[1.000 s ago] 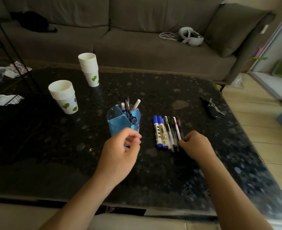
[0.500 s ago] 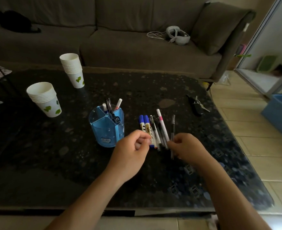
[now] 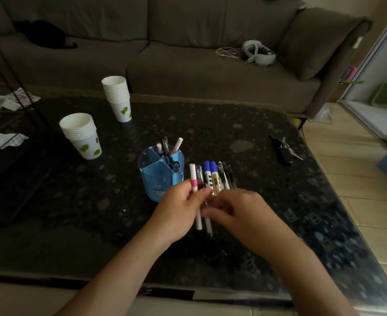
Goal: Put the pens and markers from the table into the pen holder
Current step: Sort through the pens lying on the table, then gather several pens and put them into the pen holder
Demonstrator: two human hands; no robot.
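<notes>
1. far left on table [image 3: 256,124]: two stacks of paper cups [image 3: 83,135], white w/ green marks, well apart from the rest.
2. centre: blue pen holder [image 3: 159,176], upright, a few pens already inside at back.
3. left hand [image 3: 178,210] just in front of holder, closed round white pen w/ pink band [image 3: 193,179], held near upright; second thin pen beside it, grip on that unclear.
4. right hand [image 3: 238,213] touching left, fingers curled, blurred; can't tell what's held.
5. behind hands: row of markers + pens [image 3: 215,176] flat on table, just right of holder.
6. far right: keys [image 3: 283,149].
</notes>
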